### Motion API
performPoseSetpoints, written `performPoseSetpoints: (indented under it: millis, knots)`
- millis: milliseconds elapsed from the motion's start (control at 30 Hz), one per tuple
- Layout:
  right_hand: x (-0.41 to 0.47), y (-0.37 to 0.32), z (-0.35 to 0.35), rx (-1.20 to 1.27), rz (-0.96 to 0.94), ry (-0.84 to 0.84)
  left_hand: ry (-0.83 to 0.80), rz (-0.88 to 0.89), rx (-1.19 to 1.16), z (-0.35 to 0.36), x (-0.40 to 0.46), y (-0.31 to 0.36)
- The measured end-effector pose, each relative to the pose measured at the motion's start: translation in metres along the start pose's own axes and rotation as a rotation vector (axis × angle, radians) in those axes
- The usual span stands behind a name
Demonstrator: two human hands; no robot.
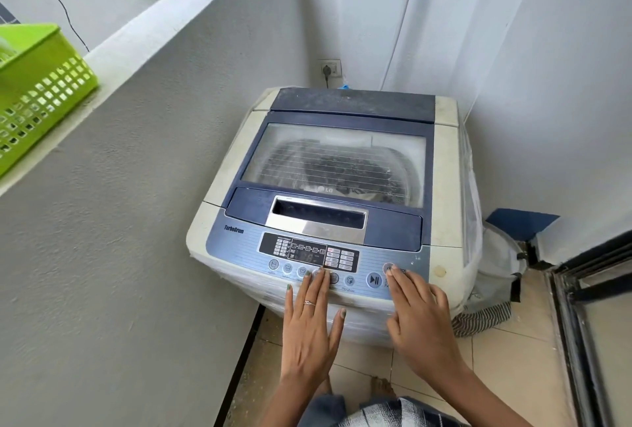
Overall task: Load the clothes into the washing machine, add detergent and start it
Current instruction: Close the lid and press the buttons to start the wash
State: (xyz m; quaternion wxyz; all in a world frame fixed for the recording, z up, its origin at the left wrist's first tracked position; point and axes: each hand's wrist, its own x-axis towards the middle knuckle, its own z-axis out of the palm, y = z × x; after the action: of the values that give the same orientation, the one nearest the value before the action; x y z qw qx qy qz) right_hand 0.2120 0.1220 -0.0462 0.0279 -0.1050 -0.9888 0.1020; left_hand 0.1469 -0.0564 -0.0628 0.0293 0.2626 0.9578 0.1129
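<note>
Two hands: I kept left hand (309,320) and right hand (419,317) flat, gripping nothing, on panel (239,248).
Done: lid (338,156) shut, clothes (345,166) inside.
Left: starting.

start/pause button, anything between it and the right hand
Nothing visible. The start/pause button sits uncovered on the control panel, just left of the right hand, whose fingers rest on the neighbouring button. The left hand is further left.

I'm looking into a daylit corner w/ grey-white walls (143,207). A green basket (41,84) is sitting on the ledge (164,16) at left, a wall socket (330,68) is showing in the corner, tiled floor (513,354) is running beside a dark-framed door (581,289) at right.
</note>
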Motion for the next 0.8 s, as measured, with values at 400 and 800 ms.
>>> performPoseSetpoints:
  millis: [400, 800]
  knots:
    - [-0.003, -0.001, 0.009, 0.046, 0.037, 0.054, 0.003, 0.018, -0.022, 0.004, -0.003, -0.011]
    - [-0.015, 0.004, 0.026, 0.162, -0.059, 0.270, 0.127, 0.113, -0.236, 0.001, -0.007, -0.018]
